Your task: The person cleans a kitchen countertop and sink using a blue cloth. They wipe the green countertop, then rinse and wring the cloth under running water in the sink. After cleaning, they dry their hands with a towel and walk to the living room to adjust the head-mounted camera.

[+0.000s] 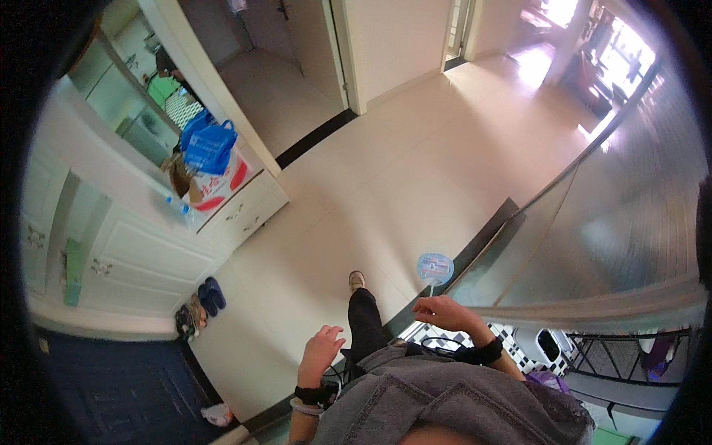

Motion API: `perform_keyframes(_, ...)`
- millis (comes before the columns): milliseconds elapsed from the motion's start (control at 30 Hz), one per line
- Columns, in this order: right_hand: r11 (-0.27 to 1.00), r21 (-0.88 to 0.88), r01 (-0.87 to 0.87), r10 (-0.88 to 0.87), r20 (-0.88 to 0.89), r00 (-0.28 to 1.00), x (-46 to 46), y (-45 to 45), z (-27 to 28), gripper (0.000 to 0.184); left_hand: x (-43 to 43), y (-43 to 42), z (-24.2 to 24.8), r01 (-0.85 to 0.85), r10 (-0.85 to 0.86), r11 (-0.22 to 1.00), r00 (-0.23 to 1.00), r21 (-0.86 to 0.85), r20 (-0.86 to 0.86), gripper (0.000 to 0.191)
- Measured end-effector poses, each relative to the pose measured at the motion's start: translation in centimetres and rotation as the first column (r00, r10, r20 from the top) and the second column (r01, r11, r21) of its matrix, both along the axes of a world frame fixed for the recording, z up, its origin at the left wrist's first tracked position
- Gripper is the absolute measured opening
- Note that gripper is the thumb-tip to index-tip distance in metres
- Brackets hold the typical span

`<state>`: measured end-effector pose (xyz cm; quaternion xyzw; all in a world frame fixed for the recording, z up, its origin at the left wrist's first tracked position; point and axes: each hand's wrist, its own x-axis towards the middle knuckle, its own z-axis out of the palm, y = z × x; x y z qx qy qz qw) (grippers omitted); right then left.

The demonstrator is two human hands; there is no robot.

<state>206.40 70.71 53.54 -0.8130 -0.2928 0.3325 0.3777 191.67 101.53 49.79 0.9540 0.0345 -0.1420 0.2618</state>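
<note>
My left hand [324, 347] is in front of my body at the lower middle, palm down, fingers loosely bent and a little apart, holding nothing visible. To its right, my right hand [445, 314] is held out with its fingers loosely curled, and nothing shows clearly in its grasp. Just beyond its fingers is a round pale blue paddle fan [435, 268] bearing print. The fan appears to lie at floor level beside the dark door sill [473, 245]; my hand hides the lower end of its handle. Black bands circle both wrists.
A white cabinet [150, 253] at left carries a blue bag [210, 147], a printed carton [222, 186] and a plastic bottle [178, 206]. Slippers [211, 296] lie by its foot. At right stands a glass sliding door [589, 239]. My shoe [356, 280] rests on the tiled floor [311, 233].
</note>
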Motion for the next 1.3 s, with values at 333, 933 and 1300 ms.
perform_keyframes(333,0.911,-0.061,0.409,-0.402,0.100,0.910,22.2,2.9,-0.2,0.025,30.2,10.4,1.9,0.184,-0.191,0.973,0.981,0.135,0.037,0.029)
perform_keyframes(933,0.699,-0.178,0.692,-0.696,0.053,0.716,58.2,-15.9,-1.0,0.029,81.5,-11.5,2.4,0.633,-0.630,0.775,0.772,-0.007,0.080,0.026)
perform_keyframes(1300,0.782,-0.108,0.614,-0.613,0.042,0.789,86.3,-28.0,2.0,0.026,107.2,-24.1,2.6,0.631,-0.628,0.774,0.775,-0.045,0.064,0.024)
